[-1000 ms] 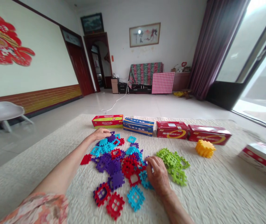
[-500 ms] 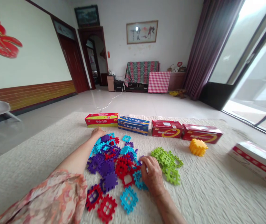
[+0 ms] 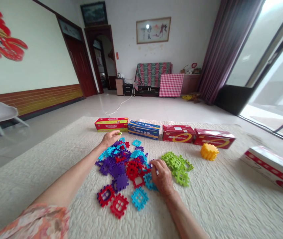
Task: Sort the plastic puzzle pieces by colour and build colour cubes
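Observation:
My left hand (image 3: 110, 137) is past the far end of a mixed heap, with its fingertips pinched on a small green piece (image 3: 120, 133), mostly hidden. Flat notched plastic tiles make up the heap: purple tiles (image 3: 120, 182), red tiles (image 3: 119, 205) and blue tiles (image 3: 140, 198), some with window-like openings. At the heap's right edge, my right hand (image 3: 163, 177) has curled fingers close to a purple tile and a blue one. Whatever its fingers hold, if anything, is hidden. Green tiles (image 3: 176, 162) lie in a separate pile just right of that hand.
A stack of yellow tiles (image 3: 209, 151) stands farther right. Along the far side are a red-yellow box (image 3: 111, 124), a blue box (image 3: 143, 129) and two dark red boxes (image 3: 178, 133). A white-red box (image 3: 272, 169) lies at right. Everything rests on a cream quilted mat (image 3: 82, 212).
My left hand has lifted and moved away from the heap's far left edge, and a green piece now shows at its fingertips. My right hand stays about where it was. The view has shifted slightly.

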{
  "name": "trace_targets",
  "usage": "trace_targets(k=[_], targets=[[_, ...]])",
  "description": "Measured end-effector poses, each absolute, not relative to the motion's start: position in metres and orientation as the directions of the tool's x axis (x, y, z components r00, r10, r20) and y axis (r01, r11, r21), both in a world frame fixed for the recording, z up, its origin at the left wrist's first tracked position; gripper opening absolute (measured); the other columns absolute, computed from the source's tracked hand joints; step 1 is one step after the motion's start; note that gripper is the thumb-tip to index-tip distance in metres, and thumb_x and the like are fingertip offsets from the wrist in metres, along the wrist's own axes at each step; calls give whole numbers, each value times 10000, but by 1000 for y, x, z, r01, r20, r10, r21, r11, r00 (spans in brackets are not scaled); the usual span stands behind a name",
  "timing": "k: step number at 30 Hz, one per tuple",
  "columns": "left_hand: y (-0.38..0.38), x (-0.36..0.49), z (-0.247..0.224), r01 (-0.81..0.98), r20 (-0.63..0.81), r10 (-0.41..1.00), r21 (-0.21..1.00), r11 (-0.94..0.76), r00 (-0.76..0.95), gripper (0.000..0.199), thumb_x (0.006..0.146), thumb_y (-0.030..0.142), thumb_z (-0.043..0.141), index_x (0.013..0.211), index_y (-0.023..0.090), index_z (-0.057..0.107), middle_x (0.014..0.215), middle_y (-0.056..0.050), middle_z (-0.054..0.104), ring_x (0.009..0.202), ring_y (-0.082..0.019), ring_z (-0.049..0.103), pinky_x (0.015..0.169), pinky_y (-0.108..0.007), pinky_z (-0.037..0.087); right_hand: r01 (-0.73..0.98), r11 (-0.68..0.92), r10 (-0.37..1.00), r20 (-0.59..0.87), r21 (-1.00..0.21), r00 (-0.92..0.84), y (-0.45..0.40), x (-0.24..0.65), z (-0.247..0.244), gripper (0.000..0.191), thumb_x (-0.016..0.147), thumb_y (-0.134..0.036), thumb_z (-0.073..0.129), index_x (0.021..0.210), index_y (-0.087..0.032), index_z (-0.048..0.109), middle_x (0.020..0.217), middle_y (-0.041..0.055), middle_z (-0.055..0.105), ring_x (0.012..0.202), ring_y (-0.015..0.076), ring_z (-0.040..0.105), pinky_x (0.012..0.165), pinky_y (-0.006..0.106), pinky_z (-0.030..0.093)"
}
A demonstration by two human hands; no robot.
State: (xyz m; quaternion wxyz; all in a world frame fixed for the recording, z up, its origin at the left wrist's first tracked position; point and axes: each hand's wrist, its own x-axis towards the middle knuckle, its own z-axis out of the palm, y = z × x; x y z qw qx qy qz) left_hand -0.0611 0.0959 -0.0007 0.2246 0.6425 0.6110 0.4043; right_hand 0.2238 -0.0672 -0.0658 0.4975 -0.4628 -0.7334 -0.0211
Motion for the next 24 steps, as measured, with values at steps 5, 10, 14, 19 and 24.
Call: trace_targets(k=[5,10,14,19,24], targets=[[46,-3,1,529,169,962,808,-260,214,440,649,386,654,1037,186,709,957,-52,741,914,-217,679,796,-281,531,704,556,649,760,-442,-35,-77,226,-60,247,867,-85,416,994,-204,592,929,55,634,907,177,587,824,305,478],[17,79,3,564,252,889,698,-440,382,402,687,345,646,1056,193,691,932,-45,737,881,-196,671,768,-266,530,739,479,571,808,-473,146,-97,251,-43,231,866,-105,421,1000,-192,588,943,69,638,918,188,600,814,329,492],[-2,116,-3,620,307,851,587,-521,426,400,706,326,647,1084,198,662,1008,-64,715,950,-213,654,824,-294,520,767,462,569,812,-446,130,-121,266,-44,221,857,-101,424,973,-185,593,914,68,643,900,189,599,803,330,493],[-35,112,-23,638,328,810,501,-585,486,332,717,285,620,1024,166,660,1069,-114,674,1029,-256,611,940,-364,466,781,483,683,729,-397,-52,-148,254,-63,265,828,-54,412,923,-191,618,896,52,649,864,170,588,778,292,479],[-56,103,-43,719,316,771,286,-634,554,302,773,383,596,979,169,650,1112,-126,625,1137,-292,515,961,-436,424,807,482,761,619,-341,-193,-156,246,-62,285,813,-56,437,974,-187,632,973,68,651,913,188,565,833,323,458]])
